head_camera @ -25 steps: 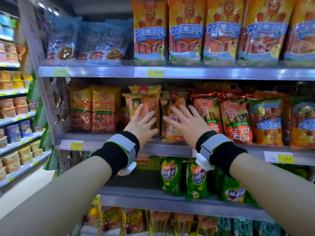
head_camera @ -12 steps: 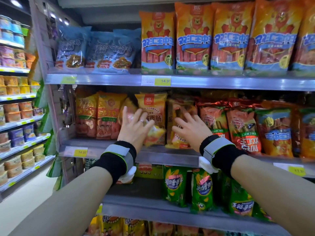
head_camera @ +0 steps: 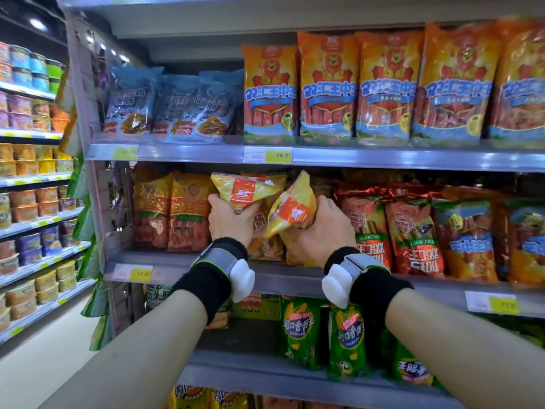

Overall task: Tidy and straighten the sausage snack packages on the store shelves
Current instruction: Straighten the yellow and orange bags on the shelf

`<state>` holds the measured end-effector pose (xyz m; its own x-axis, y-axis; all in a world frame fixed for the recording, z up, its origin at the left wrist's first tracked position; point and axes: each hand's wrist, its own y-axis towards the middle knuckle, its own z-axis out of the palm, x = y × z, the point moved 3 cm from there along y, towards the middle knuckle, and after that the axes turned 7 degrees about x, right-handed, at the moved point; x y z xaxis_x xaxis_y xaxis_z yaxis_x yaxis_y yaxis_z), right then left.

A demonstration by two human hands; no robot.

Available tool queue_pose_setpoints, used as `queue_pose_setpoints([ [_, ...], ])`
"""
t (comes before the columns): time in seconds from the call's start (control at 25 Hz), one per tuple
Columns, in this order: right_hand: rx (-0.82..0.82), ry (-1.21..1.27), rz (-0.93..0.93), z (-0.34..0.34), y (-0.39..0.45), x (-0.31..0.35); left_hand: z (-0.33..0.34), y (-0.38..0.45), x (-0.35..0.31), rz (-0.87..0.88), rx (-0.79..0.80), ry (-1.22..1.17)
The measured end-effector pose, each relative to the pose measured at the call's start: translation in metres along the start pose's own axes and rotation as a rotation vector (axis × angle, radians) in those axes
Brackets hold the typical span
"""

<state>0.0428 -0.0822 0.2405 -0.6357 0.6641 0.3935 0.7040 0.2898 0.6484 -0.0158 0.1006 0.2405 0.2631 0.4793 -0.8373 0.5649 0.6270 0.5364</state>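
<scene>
1. Far to your left, a neighbouring aisle's shelves (head_camera: 35,178) are holding rows of round cups in blue, purple, yellow and orange.
2. At the left end of the middle shelf (head_camera: 165,265) in front of you, two orange sausage packs (head_camera: 174,212) are standing upright, side by side.
3. Your left hand (head_camera: 228,219) is reaching over that shelf, its fingers (head_camera: 216,202) wrapping around a yellow package with a red label (head_camera: 244,191), which is tilting top forward, towards you.
4. Your right hand (head_camera: 323,228) is just beside it, fingers clenching around a second yellow package (head_camera: 292,209), which is leaning over to the right. The two packages are touching at their tops, above the middle shelf.
5. Both wrists are wearing black bands with grey straps (head_camera: 219,258) and white pods.
6. To the right, red foil sausage packs (head_camera: 413,231) are standing on the same shelf, two showing their print upside down.
7. Above, tall orange packs with blue banners (head_camera: 383,87) are lining the top shelf; blue bags (head_camera: 177,104) are sitting at their left.
8. Below, green corn-printed packs (head_camera: 300,332) are standing on the lower shelf.
</scene>
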Motion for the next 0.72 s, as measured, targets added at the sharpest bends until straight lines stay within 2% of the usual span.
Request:
queue_pose_setpoints([
  [0.08, -0.007, 0.082, 0.193, 0.000, 0.003, -0.004, 0.015, 0.003, 0.000, -0.044, 0.009, -0.022],
  [0.2, 0.020, 0.089, 0.349, 0.005, 0.018, -0.012, 0.038, 0.014, 0.008, -0.159, 0.067, 0.028],
  [0.28, 0.107, 0.038, 0.436, 0.015, 0.029, -0.020, 0.052, 0.019, 0.017, -0.221, 0.103, 0.065],
  [0.4, 0.248, 0.071, 0.556, 0.037, 0.040, -0.036, 0.067, 0.019, 0.032, -0.175, 0.072, 0.181],
  [0.52, 0.298, 0.114, 0.609, 0.048, 0.044, -0.044, 0.069, 0.017, 0.035, -0.139, 0.065, 0.274],
  [0.64, 0.317, 0.135, 0.591, 0.039, 0.044, -0.041, 0.067, 0.016, 0.033, -0.157, 0.107, 0.274],
  [0.72, 0.386, 0.108, 0.577, 0.031, 0.043, -0.044, 0.063, 0.008, 0.032, -0.096, 0.088, 0.306],
])
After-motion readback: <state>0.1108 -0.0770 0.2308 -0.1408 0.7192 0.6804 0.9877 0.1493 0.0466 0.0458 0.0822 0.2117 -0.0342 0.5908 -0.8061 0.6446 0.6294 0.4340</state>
